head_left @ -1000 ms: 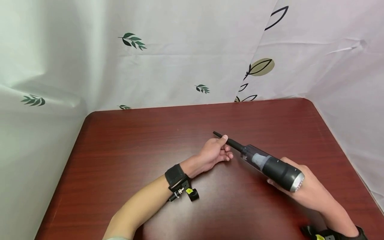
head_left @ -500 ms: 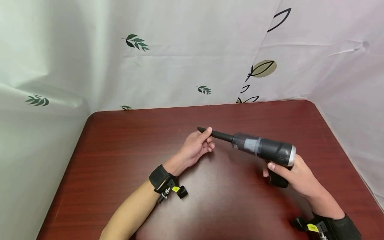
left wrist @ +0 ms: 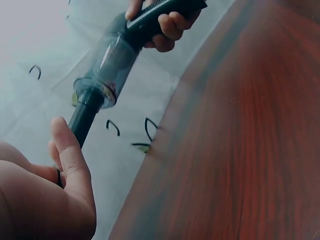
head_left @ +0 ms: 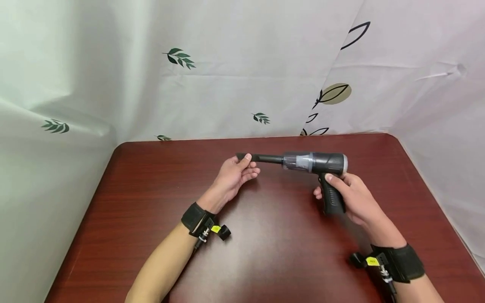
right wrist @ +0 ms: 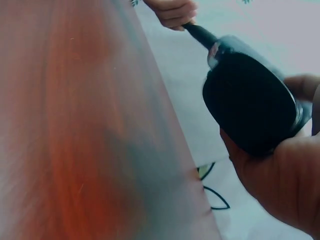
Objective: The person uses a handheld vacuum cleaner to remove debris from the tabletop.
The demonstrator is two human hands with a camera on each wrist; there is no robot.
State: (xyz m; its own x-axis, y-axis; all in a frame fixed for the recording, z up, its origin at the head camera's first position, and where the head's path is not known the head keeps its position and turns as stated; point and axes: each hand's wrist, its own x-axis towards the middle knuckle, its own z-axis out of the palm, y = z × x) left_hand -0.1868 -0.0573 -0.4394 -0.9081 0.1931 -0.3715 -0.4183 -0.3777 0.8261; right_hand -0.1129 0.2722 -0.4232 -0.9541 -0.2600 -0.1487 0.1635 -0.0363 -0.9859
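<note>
A black handheld vacuum (head_left: 316, 163) with a clear dust cup and a long thin nozzle (head_left: 261, 158) is held level above the red-brown table (head_left: 151, 202). My right hand (head_left: 342, 191) grips its pistol handle (head_left: 332, 198) from below. My left hand (head_left: 236, 174) pinches the nozzle near its tip, thumb on top. In the left wrist view the thumb (left wrist: 70, 155) lies along the nozzle (left wrist: 82, 117), with the dust cup (left wrist: 107, 65) beyond. The right wrist view shows the butt of the vacuum handle (right wrist: 250, 102) in my palm (right wrist: 280, 180).
White cloth with leaf prints (head_left: 242, 67) hangs behind and on both sides of the table. Black wrist straps with cameras sit on both forearms (head_left: 197, 219) (head_left: 398, 263). The table's right edge (head_left: 428, 185) runs close to my right arm.
Both hands have carried the vacuum away from me and to the left. It has turned from pointing diagonally to lying level, with the handle now hanging down in my right hand.
</note>
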